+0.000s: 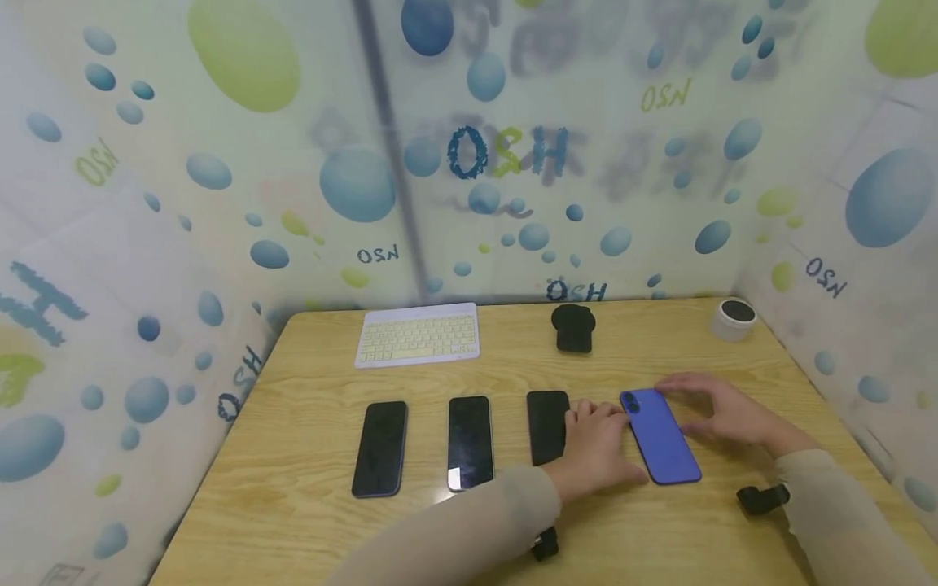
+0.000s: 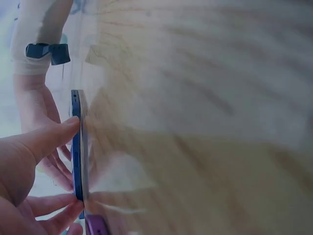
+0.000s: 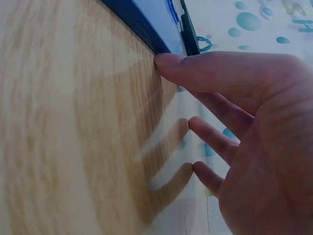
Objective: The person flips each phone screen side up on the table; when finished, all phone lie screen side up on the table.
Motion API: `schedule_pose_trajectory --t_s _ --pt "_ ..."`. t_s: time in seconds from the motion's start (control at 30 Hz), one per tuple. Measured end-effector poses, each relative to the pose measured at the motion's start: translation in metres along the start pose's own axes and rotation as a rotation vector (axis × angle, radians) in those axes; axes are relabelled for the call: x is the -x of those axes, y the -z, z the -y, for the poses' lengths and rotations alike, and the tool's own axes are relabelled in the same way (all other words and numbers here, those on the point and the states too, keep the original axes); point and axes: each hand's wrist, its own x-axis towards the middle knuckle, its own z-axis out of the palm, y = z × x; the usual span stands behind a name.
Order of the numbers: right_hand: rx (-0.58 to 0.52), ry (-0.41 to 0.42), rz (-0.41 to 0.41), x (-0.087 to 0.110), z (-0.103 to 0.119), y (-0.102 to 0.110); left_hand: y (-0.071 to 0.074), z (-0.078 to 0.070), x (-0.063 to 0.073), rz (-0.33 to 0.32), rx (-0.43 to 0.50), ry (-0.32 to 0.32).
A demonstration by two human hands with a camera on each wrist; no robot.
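Observation:
A blue phone point(image 1: 661, 439) lies back up on the wooden table, its camera lenses at the upper left corner. My left hand point(image 1: 595, 446) is on its left side, thumb near the lower part and fingertips near the top. In the left wrist view that thumb and the fingers touch the phone's long edge point(image 2: 76, 147). My right hand point(image 1: 733, 409) is on the other side, fingers by the top right corner and thumb at the right edge. In the right wrist view the thumb tip meets the phone's edge point(image 3: 139, 24), the other fingers spread and resting on the table.
Three dark-screened phones lie to the left: one far left point(image 1: 379, 449), one in the middle point(image 1: 471, 439), and one point(image 1: 547, 423) partly behind my left hand. Along the back are a white keyboard point(image 1: 419, 335), a black object point(image 1: 575, 329) and a small white cylinder point(image 1: 733, 320). Patterned curtains surround the table.

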Motion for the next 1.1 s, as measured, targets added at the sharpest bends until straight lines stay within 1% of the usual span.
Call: schedule_pose_trajectory --t_s 0.17,0.33,0.43,0.6,0.7,0.93,1.1 --pt "0.004 -0.029 0.009 0.0003 -0.001 -0.0002 0.0004 -0.0044 0.0018 -0.022 0.015 0.041" --pt "-0.034 -0.053 0.031 0.0007 -0.0008 0.0015 0.0014 -0.0047 0.0009 -0.017 0.088 0.067" --pt "-0.048 -0.07 0.045 0.0008 -0.0006 0.0024 0.0011 -0.0044 -0.0001 -0.013 0.115 0.08" --pt "-0.05 -0.072 0.039 0.001 -0.0005 0.0017 -0.0004 -0.0058 -0.0003 -0.01 0.081 0.099" --pt "-0.052 -0.079 0.035 0.0015 -0.0007 0.001 -0.0015 -0.0066 -0.0005 -0.01 0.058 0.1" --pt "-0.079 -0.098 0.036 0.0027 -0.001 0.0 -0.0036 -0.0059 0.0002 -0.014 0.048 0.08" --pt "-0.078 -0.115 0.037 0.0035 0.0025 0.0012 -0.0018 -0.0052 0.0016 -0.011 0.047 0.066"
